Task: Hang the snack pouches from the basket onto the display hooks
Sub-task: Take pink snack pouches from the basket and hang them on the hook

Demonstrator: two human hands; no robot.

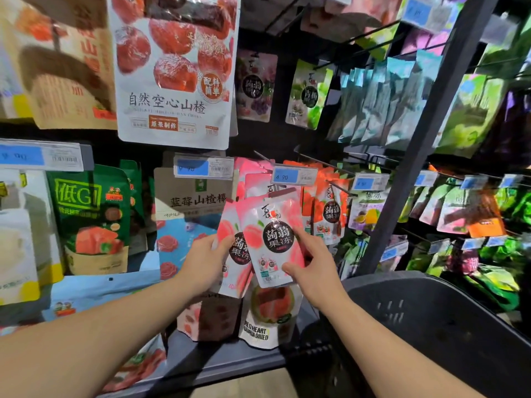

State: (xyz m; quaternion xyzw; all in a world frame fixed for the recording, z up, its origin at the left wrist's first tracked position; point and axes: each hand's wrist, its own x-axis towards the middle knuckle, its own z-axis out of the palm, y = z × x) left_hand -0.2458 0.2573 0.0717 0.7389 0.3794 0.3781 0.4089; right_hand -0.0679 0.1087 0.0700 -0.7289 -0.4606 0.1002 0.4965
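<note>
Down low, the dark grey shelf (230,366) carries a white guava pouch (267,323) standing upright, a pink-red pouch (209,320) just beside it on the left. Above, display hooks (321,161) hold rows of hanging pouches (327,211), with blue price tags (294,175) at their tips.

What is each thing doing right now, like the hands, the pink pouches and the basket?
Left hand: grips the rear peach jelly pouch.
Right hand: holds the front peach jelly pouch, tilted, below the price tag.
Black basket: at lower right, inside too dark to tell.
</note>
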